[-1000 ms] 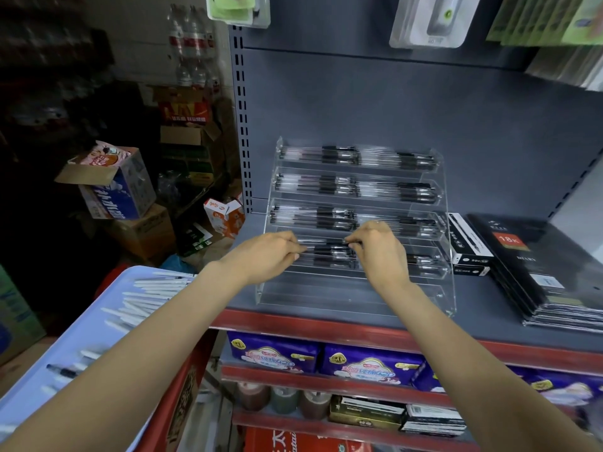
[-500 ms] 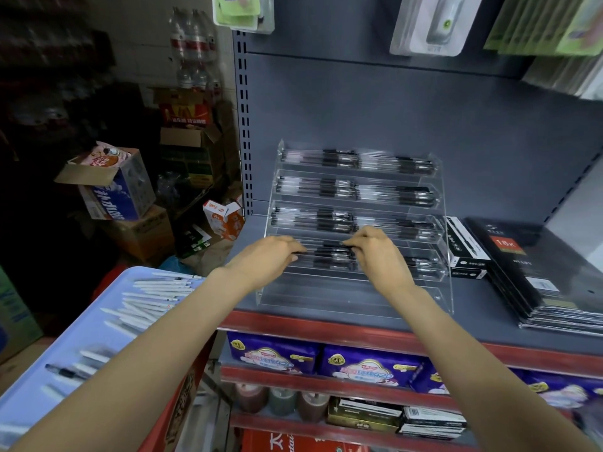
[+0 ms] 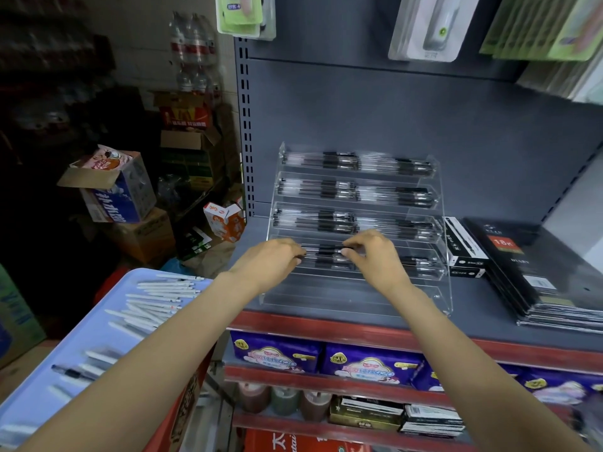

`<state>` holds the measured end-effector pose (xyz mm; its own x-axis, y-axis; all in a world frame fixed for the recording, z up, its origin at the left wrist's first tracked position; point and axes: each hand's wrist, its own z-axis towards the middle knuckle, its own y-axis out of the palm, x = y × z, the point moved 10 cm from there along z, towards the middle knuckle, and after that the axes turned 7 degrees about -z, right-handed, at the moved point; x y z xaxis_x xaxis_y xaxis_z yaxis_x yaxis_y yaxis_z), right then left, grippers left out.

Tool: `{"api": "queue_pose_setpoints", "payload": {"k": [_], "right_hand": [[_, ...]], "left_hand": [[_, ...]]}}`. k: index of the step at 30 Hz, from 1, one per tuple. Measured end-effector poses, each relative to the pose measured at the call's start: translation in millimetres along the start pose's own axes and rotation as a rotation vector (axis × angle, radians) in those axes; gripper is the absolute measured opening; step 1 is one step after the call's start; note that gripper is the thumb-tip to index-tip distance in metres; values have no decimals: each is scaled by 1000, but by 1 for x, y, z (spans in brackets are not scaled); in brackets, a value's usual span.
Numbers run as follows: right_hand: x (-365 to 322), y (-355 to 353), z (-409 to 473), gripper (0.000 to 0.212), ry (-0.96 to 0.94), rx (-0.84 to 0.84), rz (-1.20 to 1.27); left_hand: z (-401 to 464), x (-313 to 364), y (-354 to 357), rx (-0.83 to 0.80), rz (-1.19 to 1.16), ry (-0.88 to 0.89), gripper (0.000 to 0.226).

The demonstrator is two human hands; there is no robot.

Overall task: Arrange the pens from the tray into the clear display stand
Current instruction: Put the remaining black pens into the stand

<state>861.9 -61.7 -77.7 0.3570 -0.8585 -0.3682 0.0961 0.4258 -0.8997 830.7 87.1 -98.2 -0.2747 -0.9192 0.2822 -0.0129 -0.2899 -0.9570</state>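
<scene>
Left hand point(image 3: 272, 260) and right hand point(image 3: 375, 256): fingertips pinch black-grip clear pens point(image 3: 326, 256) between them, fourth tier of clear acrylic stepped display stand point(image 3: 445, 288). Light-blue plastic tray point(image 3: 107, 334) below-left of left hand.

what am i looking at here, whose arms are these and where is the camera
These are a person's own bare arms; there is no machine. The camera sits on their head and looks forward and down, so you see what they see. On the grey shelf stands a clear stand with stepped rows, most holding dark pens. The left hand and right hand both pinch the pens in the fourth row down; the bottom row looks empty. At lower left a blue tray holds white pens and one dark one. Right of the stand lie black boxes and notebooks.
</scene>
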Motion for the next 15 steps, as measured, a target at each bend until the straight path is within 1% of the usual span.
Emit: {"api": "queue_pose_setpoints", "payload": {"k": [2, 5, 8, 11, 13, 15], "right_hand": [[5, -2, 0, 22, 58, 8, 19], [7, 4, -3, 21, 83, -37, -5], [4, -1, -7, 23, 73, 11, 18], [-8, -7, -11, 22, 48, 70, 81], [-24, -7, -14, 22, 27, 78, 120], [-47, -5, -16, 22, 2, 86, 174]], "left_hand": [[-1, 1, -2, 18, 3, 13, 37], [-4, 1, -3, 35, -1, 13, 37], [-7, 3, -9, 68, -82, 17, 37], [-18, 1, -31, 204, -230, 22, 34], [-29, -5, -46, 304, -296, 48, 31], [-45, -20, -56, 369, -355, 36, 29]]}}
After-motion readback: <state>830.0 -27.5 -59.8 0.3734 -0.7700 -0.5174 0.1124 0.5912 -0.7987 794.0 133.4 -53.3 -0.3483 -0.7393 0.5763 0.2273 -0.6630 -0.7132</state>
